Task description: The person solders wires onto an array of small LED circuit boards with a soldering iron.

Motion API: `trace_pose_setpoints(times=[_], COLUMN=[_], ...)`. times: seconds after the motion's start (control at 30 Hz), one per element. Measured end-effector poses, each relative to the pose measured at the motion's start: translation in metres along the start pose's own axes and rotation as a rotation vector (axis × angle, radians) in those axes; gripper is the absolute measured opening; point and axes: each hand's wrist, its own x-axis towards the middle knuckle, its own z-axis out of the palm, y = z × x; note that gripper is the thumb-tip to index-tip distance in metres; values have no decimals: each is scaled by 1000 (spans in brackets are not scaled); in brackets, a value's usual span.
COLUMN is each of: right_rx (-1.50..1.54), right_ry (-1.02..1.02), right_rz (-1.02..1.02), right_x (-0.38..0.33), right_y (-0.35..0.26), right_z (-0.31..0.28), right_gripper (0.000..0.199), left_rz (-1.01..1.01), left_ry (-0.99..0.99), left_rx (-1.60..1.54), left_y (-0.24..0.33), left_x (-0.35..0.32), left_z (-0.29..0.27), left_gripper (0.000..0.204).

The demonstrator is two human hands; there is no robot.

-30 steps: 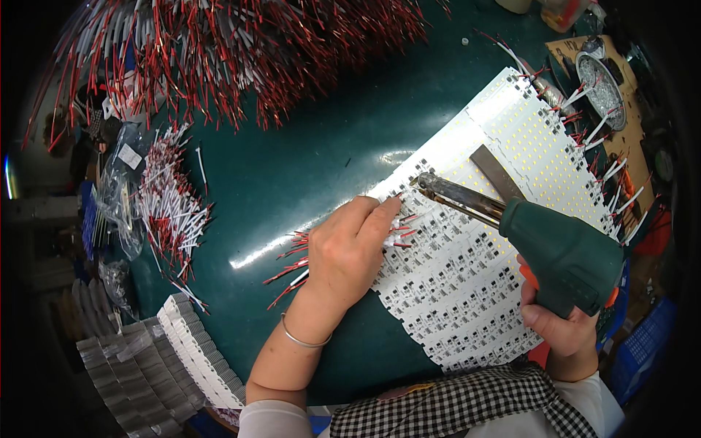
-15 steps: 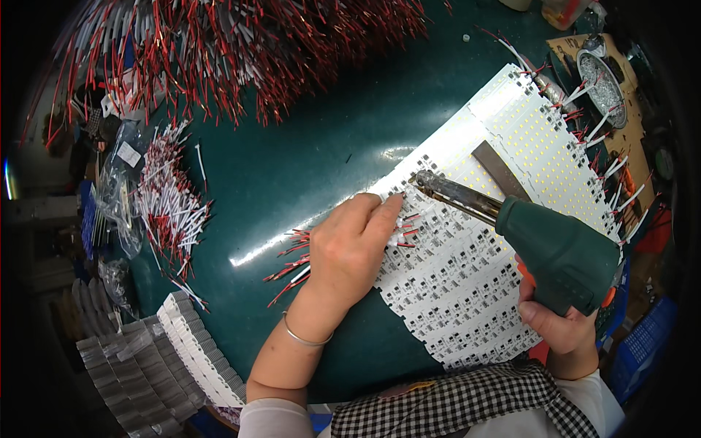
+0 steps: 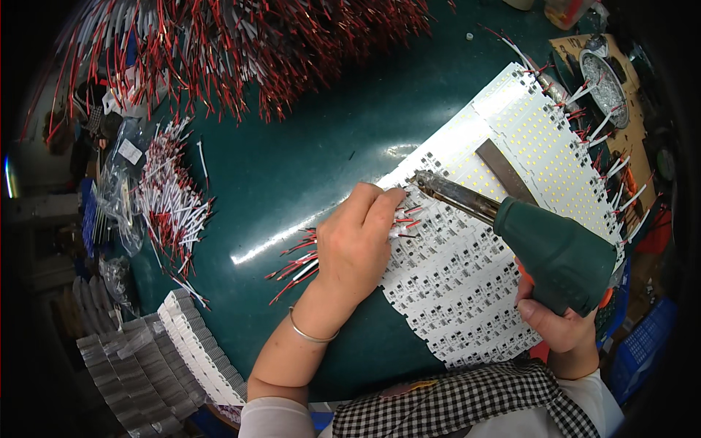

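My left hand is closed around a bundle of short red-and-white wires, whose ends stick out on both sides of it. Its fingertips rest at the upper left edge of a white sheet of LED circuit boards with rows of small black parts. My right hand grips a dark green soldering gun with an orange trigger. The gun's blackened tip lies on or just over the boards, beside my left fingertips. A flat brown bar lies across the sheet above the gun.
A large mass of red and grey wires fills the far left. Cut wires lie in a heap at left, above stacked board strips. Wires project from the sheet's right edge, near a metal dish on cardboard. A blue basket stands lower right.
My left hand has shifted slightly right and away from me with the wires. The soldering gun's tip stays almost in place, and the sheet has hardly moved.
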Motion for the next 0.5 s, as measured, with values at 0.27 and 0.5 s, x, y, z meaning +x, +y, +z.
trace_pose_setpoints(times=[0.27, 0.5], right_rx=[-46, 4], right_ry=[-10, 41], right_rz=[-17, 215], right_x=[6, 1], right_y=[-4, -6], right_z=[6, 7], right_gripper=[42, 45], left_rz=[75, 86], left_ry=[23, 32], left_rx=[-62, -61], left_y=[-8, -7], left_x=[-2, -1], left_z=[2, 2], left_gripper=[37, 37])
